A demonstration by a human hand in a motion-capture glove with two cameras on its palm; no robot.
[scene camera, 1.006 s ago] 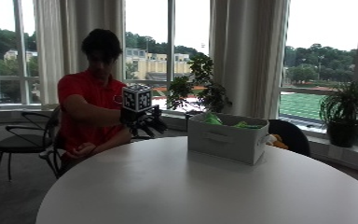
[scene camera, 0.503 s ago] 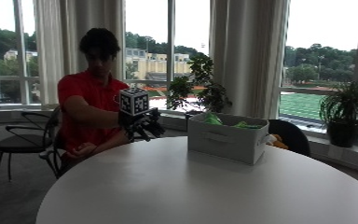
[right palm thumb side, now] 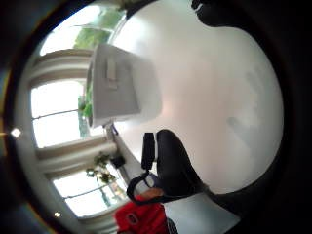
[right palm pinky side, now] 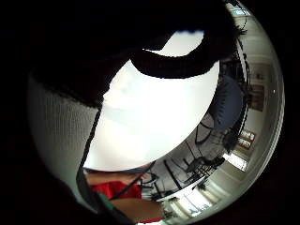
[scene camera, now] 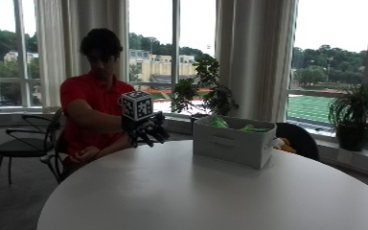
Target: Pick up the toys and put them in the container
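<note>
The gloved right hand (scene camera: 147, 130) hangs over the white tabletop (scene camera: 190, 191), fingers loose and spread, holding nothing. Green toys (scene camera: 219, 122) sit in the container (scene camera: 232, 142). No toy seems left out, so the job looks nearly done.

The big round white table (scene camera: 190, 191) looks smooth, with a soft shine from the windows. The pale grey box-shaped container (scene camera: 234, 142) looks like matt cloth, with a flat sewn handle strip on its side. Green toys (scene camera: 219, 122) showing over its rim look like soft plush. The right hand in a black glove (scene camera: 145, 130) looks like dull matt cloth.
</note>
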